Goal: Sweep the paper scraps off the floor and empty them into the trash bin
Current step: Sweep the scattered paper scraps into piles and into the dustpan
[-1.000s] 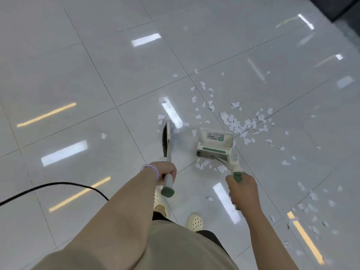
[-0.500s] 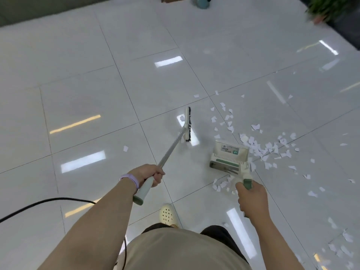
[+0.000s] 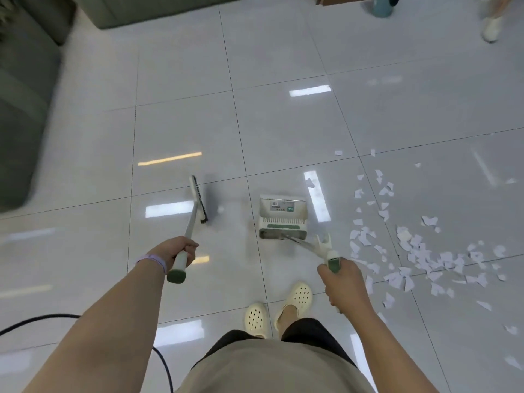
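Gripping the broom [image 3: 195, 211] near its green end cap, left hand [image 3: 177, 251] has fingers wrapped tight round the pale handle; purple band on that wrist. Broom head is long and narrow, dark bristles, lying along the floor left of the dustpan [image 3: 283, 217], the two well apart. Right hand [image 3: 344, 282] fingers are clamped on the dustpan's green grip; a metal rod runs from there down to the pan's back edge. Pan is boxy white plastic, comb teeth and a green strip at the rear, label on the tray, mouth facing away from the person. Whether it holds scraps can't be told.

Paper scraps [image 3: 411, 251], small jagged white bits, spread across the glossy grey-white tiled floor [image 3: 184, 80] to the right of the pan, densest near the right hand, a few strays further out. Trash bin isn't identifiable.

Edges: grey-green sofa [image 3: 25, 95] along the left, black cable [image 3: 37, 319] curving at lower left, another person's foot [image 3: 492, 28] top right. Bare tile ahead of broom and pan. Cream perforated clogs [image 3: 256, 319] stand just behind the pan.
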A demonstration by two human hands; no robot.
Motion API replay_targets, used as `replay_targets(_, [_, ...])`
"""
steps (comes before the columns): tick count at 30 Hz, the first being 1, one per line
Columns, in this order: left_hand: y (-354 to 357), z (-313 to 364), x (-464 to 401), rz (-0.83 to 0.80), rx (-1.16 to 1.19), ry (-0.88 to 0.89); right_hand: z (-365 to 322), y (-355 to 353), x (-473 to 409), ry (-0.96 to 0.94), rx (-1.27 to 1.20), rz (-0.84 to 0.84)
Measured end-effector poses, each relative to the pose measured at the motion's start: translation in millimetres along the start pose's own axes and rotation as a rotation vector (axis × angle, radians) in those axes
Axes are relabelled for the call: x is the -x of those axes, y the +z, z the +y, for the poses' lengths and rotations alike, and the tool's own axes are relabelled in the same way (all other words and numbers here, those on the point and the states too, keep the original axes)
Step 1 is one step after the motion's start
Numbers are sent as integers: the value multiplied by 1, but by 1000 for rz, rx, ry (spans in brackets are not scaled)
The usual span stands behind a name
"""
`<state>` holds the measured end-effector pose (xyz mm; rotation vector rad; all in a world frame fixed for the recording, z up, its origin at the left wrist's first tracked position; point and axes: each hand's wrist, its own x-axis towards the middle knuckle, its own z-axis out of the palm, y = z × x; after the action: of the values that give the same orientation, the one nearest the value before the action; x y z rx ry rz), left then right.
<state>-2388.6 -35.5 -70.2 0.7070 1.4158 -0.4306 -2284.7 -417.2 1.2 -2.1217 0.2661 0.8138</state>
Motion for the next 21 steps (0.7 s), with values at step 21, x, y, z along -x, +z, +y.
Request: replay_targets(21, [310, -26, -28, -73, -915, -110, 59, -145, -53, 215, -184, 213])
